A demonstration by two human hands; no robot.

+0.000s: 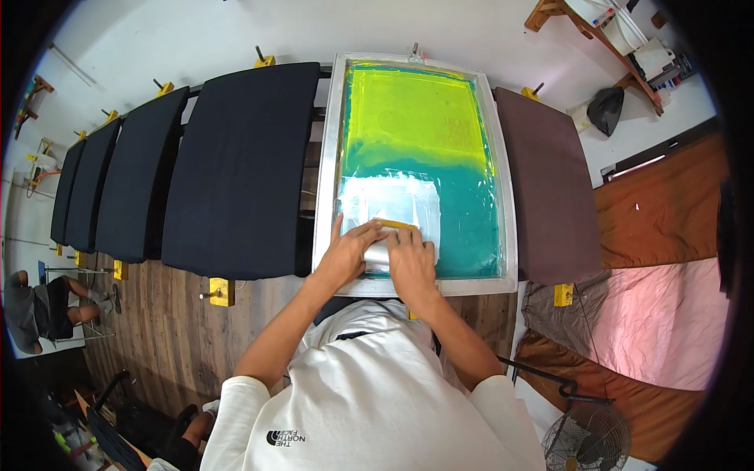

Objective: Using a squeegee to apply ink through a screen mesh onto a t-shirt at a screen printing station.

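Note:
Both my hands grip a squeegee, its yellowish strip [397, 224] showing between the fingers. My left hand [348, 255] wraps its left side, one finger stretched forward on the left. Beside it, my right hand [411, 259] has its fingers curled over the right side. Under the tool lies a printing screen with a pale metal frame [509, 196] and teal mesh [467, 220]. White ink [393, 190] coats the mesh around and just ahead of my hands. Tape or film in yellow-green [416, 102] covers the far half. My hands hide most of the squeegee.
Several boards covered in black fabric [236, 169] stand in a row to the left; a brown one [546, 184] is at the right. Yellow clamps [221, 292] stick out from their ends. A fan [585, 439] stands lower right. Another person [59, 306] sits at far left.

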